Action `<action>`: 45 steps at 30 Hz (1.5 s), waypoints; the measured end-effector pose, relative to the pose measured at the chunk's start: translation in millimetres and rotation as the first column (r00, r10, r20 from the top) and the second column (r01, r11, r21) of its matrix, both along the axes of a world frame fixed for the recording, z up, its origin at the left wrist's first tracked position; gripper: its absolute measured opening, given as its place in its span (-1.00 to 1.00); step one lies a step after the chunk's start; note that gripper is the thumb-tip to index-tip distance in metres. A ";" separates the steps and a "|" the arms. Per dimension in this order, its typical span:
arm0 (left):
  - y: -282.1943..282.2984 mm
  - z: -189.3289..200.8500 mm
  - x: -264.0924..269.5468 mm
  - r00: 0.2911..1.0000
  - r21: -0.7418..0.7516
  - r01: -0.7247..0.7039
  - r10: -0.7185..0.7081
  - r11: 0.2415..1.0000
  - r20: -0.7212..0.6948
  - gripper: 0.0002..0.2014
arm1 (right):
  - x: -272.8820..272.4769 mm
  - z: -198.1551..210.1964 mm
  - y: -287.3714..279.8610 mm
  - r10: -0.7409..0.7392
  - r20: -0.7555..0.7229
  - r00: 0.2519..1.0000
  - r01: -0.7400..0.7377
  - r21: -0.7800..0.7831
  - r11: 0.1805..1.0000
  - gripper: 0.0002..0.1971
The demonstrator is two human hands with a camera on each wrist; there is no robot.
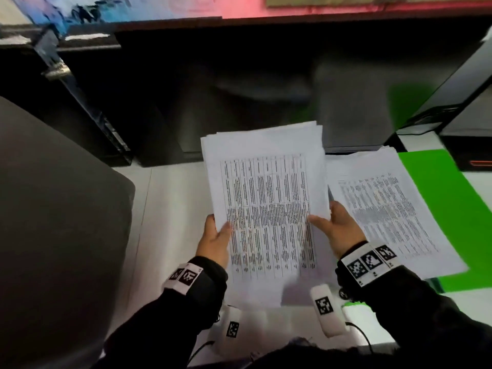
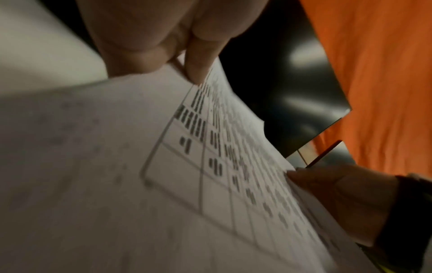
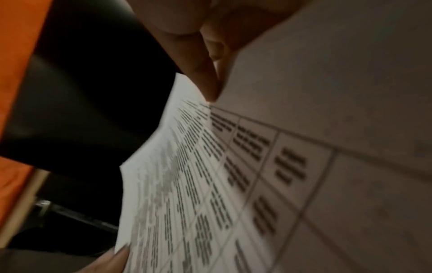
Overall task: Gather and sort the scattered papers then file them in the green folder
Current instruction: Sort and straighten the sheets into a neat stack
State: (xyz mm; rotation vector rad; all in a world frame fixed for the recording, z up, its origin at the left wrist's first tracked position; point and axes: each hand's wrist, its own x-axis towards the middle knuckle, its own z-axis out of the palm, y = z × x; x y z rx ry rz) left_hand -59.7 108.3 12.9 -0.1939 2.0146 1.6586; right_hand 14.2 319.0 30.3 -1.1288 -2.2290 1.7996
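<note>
White printed papers sit gripped between your left hand and right hand, above the worktop. You are mid-gathering; next, lay them squarely onto the second stack on the green folder.

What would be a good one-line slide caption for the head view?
Both hands, left hand and right hand, hold a stack of printed papers beside more papers on the open green folder.
</note>
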 end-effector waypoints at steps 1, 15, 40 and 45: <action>6.8 -9.3 0.8 0.999 -0.044 0.017 -0.016 0.999 0.043 -0.52 | 4.6 -2.4 10.4 0.000 0.042 0.999 0.000 -0.014 1.000 -0.64; 162.0 -42.0 46.3 0.939 0.008 0.269 -0.264 0.963 0.219 -0.72 | 68.6 -36.2 191.1 0.022 0.440 0.898 -0.161 0.282 0.946 -0.64; 261.8 -71.1 19.1 0.920 -0.300 0.346 -0.259 0.889 0.295 -0.48 | 23.0 -81.3 298.6 0.123 0.511 0.850 -0.168 0.042 0.985 -0.47; 263.1 -78.4 25.5 0.895 -0.378 0.442 -0.370 0.814 0.249 -0.57 | 42.0 -89.1 305.3 0.173 0.322 0.931 -0.067 -0.316 0.946 0.09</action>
